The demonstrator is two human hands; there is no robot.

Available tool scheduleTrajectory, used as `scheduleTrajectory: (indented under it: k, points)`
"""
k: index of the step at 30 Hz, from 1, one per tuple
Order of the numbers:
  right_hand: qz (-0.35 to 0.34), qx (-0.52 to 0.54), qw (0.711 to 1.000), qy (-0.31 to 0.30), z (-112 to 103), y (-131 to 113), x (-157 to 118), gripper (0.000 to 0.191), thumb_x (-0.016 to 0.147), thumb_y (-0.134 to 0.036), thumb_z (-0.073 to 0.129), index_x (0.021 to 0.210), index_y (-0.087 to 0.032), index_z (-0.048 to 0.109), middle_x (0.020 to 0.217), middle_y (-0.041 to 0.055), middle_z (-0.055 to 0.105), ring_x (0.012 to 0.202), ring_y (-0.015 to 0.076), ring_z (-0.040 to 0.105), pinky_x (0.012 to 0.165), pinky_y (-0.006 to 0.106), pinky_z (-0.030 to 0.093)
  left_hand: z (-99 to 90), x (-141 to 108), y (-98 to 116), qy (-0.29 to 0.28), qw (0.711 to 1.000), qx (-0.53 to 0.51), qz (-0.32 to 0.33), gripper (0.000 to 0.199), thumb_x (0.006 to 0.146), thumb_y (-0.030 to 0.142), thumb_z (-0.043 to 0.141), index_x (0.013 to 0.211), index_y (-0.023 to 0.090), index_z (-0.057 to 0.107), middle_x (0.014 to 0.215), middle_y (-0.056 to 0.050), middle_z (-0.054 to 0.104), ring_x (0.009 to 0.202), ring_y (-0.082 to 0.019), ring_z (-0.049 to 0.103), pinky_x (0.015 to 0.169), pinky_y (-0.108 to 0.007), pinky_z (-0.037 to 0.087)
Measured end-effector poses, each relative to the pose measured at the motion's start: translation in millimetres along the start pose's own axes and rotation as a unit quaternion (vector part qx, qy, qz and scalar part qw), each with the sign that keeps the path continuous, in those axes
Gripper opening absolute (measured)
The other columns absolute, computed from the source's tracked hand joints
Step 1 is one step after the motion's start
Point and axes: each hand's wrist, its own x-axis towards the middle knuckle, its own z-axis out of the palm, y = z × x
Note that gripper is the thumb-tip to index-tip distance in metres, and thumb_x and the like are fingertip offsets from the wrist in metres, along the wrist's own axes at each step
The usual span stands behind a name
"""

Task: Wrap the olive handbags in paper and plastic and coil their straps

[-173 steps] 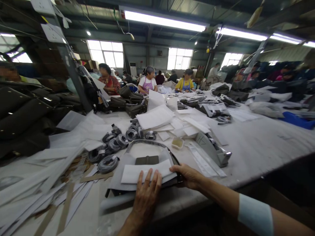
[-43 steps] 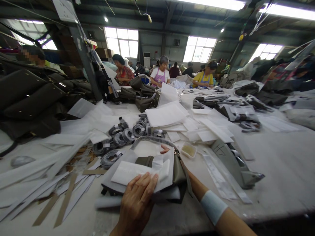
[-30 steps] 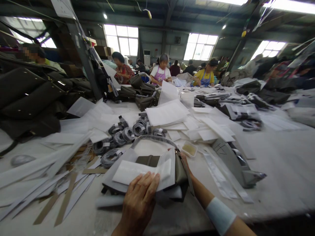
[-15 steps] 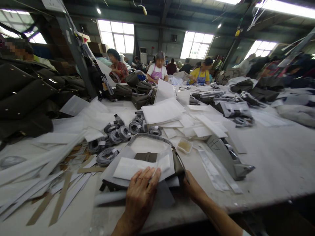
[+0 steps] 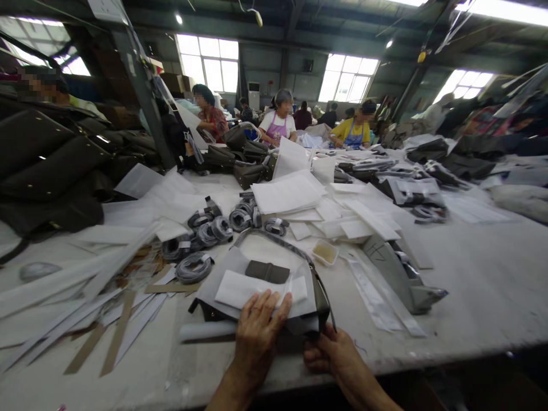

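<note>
A dark olive bag (image 5: 321, 295) lies before me on the table, with a white translucent sheet over its front and its strap arching behind. On top rests a folded white foam piece (image 5: 240, 290), just below a dark flap (image 5: 268, 272). My left hand (image 5: 261, 325) lies on the foam piece and sheet with its fingers stretched out. At the bag's lower right corner, my right hand (image 5: 331, 351) has its fingers curled, thumb near the strap end; what they grip is too small to make out.
Wrapped strap coils (image 5: 194, 267) sit behind the bag at left. White foam sheets (image 5: 289, 191) are piled further back. A small clear tray (image 5: 324, 252) and a grey holder (image 5: 396, 274) stand at right. Paper and cardboard strips (image 5: 120, 331) lie at left. People work across the table.
My right hand has moved from behind the bag's right side down to its near right corner. The foam piece sits lower, showing more of the dark flap. The view has shifted slightly.
</note>
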Motion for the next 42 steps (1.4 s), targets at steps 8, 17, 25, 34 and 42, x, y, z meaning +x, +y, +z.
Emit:
scheduleTrajectory:
  k: [8, 17, 25, 34, 42]
  points:
    - [0.027, 0.022, 0.999, -0.009, 12.1, 24.5, -25.6, 0.058, 0.06, -0.062, 0.082, 0.077, -0.016, 0.051, 0.067, 0.0031, 0.068, 0.052, 0.0129, 0.063, 0.053, 0.023, 0.052, 4.6, -2.6, 3.4, -0.001, 1.0, -0.006, -0.002, 0.042, 0.101, 0.014, 0.035, 0.133, 0.027, 0.058, 0.121, -0.002, 0.068, 0.12, -0.019, 0.058, 0.11, -0.038, 0.034]
    - [0.001, -0.142, 0.987, -0.076, 9.7, 6.2, -43.4, 0.045, 0.072, -0.056, 0.071, 0.074, -0.015, 0.056, 0.057, 0.0015, 0.066, 0.036, 0.0087, 0.052, 0.034, 0.015, 0.034, 9.3, -9.5, 1.3, -0.056, 0.997, 0.01, 0.049, 0.04, 0.101, 0.02, 0.037, 0.136, 0.029, 0.055, 0.131, -0.003, 0.064, 0.125, -0.024, 0.055, 0.109, -0.044, 0.035]
    - [-0.269, -0.345, 0.877, -0.2, 16.3, -70.7, -69.4, 0.014, 0.083, -0.031, 0.072, 0.081, -0.018, 0.077, 0.07, 0.0014, 0.071, 0.06, 0.0114, 0.064, 0.057, 0.018, 0.049, 4.8, -9.2, 0.3, -0.068, 0.994, -0.006, 0.086, 0.039, 0.102, 0.025, 0.035, 0.135, 0.028, 0.055, 0.141, 0.0, 0.056, 0.132, -0.025, 0.048, 0.116, -0.045, 0.028]
    - [-0.626, -0.495, 0.6, -0.063, -8.5, -46.0, -1.2, 0.015, 0.092, -0.012, 0.058, 0.098, -0.022, 0.068, 0.099, 0.0018, 0.074, 0.115, 0.0182, 0.062, 0.113, 0.044, 0.039, -0.7, -8.8, -4.8, -0.086, 0.987, -0.029, 0.133, 0.037, 0.101, 0.019, 0.037, 0.133, 0.022, 0.056, 0.135, -0.004, 0.061, 0.132, -0.02, 0.049, 0.123, -0.049, 0.011]
    - [-0.612, -0.499, 0.609, -0.077, -11.7, -32.5, -5.7, 0.027, 0.091, -0.009, 0.055, 0.113, -0.02, 0.067, 0.111, 0.0068, 0.072, 0.128, 0.0225, 0.053, 0.111, 0.047, 0.043, -9.7, -4.4, -7.3, -0.113, 0.977, -0.139, 0.112, 0.032, 0.098, 0.017, 0.042, 0.121, 0.023, 0.063, 0.125, -0.003, 0.067, 0.128, -0.019, 0.054, 0.123, -0.05, 0.012]
